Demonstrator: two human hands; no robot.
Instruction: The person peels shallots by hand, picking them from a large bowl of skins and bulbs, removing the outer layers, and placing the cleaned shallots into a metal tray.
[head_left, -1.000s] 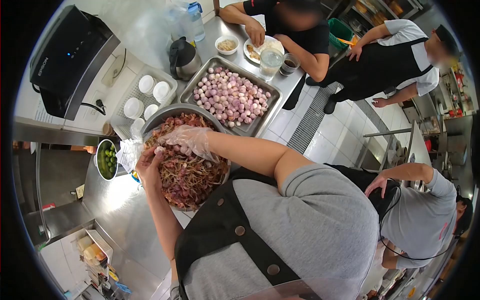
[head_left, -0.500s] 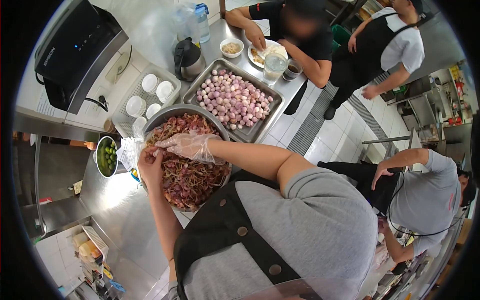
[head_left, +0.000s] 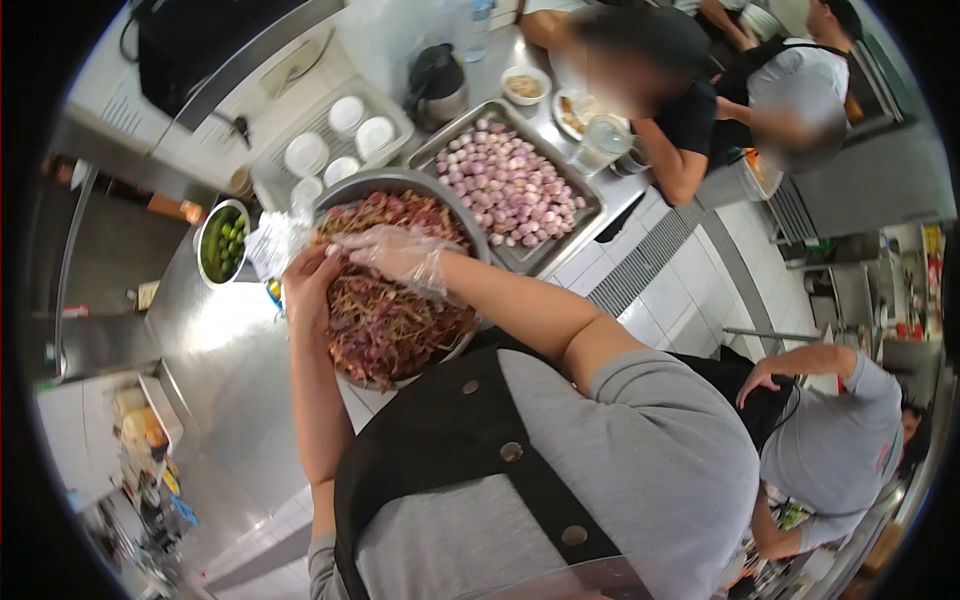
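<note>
A large metal bowl [head_left: 468, 212] stands in front of me, heaped with reddish-brown pieces mixed with thin pale strands [head_left: 395, 335]. My left hand [head_left: 312, 272] is bare and held over the bowl's left side, its fingertips pinched together. From the right, my right hand [head_left: 395, 255] reaches across the heap in a clear plastic glove, its fingers bent and meeting the left fingertips. Whatever is between the fingertips is too small to make out. Beside the bowl's left edge lies a crumpled white plastic bag [head_left: 272, 245].
A metal tray of peeled shallots [head_left: 510, 185] borders the bowl. Nearby are a bowl of green limes [head_left: 232, 238], a basket with white lids [head_left: 307, 155] and a black-and-steel jug [head_left: 437, 88]. One person [head_left: 680, 150] sits at the table; another in grey [head_left: 830, 420] stands right.
My view has shifted, so the bowl and tray appear further right. Both hands stay together over the bowl. The co-worker in white at the back now bends forward over a container.
</note>
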